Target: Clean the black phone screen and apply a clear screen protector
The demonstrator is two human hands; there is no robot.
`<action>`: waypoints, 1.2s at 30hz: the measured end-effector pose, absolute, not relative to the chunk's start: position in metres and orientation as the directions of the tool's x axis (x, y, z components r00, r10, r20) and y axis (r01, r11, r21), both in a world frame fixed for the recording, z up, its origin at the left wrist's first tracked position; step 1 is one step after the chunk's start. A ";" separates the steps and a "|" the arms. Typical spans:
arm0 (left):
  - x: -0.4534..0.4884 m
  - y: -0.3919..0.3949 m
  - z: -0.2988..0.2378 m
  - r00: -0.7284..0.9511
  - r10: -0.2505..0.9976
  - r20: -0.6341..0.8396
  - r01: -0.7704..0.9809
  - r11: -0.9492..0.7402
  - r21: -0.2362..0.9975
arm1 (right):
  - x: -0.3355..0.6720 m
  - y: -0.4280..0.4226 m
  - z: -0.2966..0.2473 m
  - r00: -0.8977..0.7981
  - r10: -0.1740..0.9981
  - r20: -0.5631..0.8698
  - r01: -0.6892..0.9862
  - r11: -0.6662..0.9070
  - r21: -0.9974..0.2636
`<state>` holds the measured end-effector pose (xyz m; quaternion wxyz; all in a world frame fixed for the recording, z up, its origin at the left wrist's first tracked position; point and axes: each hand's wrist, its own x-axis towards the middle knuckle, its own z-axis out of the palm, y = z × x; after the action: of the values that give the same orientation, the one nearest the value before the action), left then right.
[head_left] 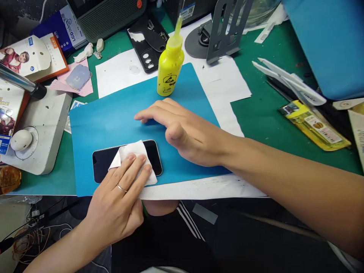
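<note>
A smartphone [101,163] with a dark screen lies face up on a blue mat [93,121]. Over its middle is a folded white wipe [137,149]. The fingers of my left hand [121,197], one wearing a ring, press the wipe down onto the screen; the thumb is tucked at the side. My right hand [187,132] is just above the mat, right of the phone, fingers stretched out to the left and nothing in them. Beyond it a yellow squeeze bottle [170,70] with a nozzle stands upright at the mat's far edge.
Behind the bottle are a black phone case [148,57] and a grey stand [224,34]. White tweezers [295,83] and a yellow package [315,127] lie at the right. A white device with a knob [21,140] and product boxes [42,57] stand at the left.
</note>
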<state>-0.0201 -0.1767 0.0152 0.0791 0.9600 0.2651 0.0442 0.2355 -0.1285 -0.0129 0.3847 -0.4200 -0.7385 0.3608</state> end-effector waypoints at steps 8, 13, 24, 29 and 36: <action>-0.016 -0.175 0.013 0.864 0.501 0.059 0.484 -0.855 0.186 | 0.236 -0.129 -0.012 -0.371 0.897 0.239 0.367 0.378 -0.850; -0.016 -0.175 0.013 0.862 0.505 0.040 0.493 -0.856 0.155 | 0.235 -0.129 -0.013 -0.362 0.896 0.256 0.367 0.389 -0.845; -0.019 -0.178 0.012 0.862 0.505 0.048 0.494 -0.857 0.150 | 0.234 -0.129 -0.015 -0.355 0.894 0.273 0.360 0.401 -0.842; -0.019 -0.179 0.014 0.859 0.511 0.032 0.500 -0.851 0.158 | 0.235 -0.129 -0.015 -0.350 0.897 0.269 0.367 0.396 -0.842; -0.017 -0.177 0.011 0.869 0.491 0.058 0.477 -0.863 0.165 | 0.234 -0.128 -0.017 -0.338 0.898 0.282 0.362 0.401 -0.842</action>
<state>-0.0166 -0.1773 0.0112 0.0726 0.9640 0.2510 0.0491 0.2342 -0.1282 -0.0168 0.3881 -0.4248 -0.7414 0.3454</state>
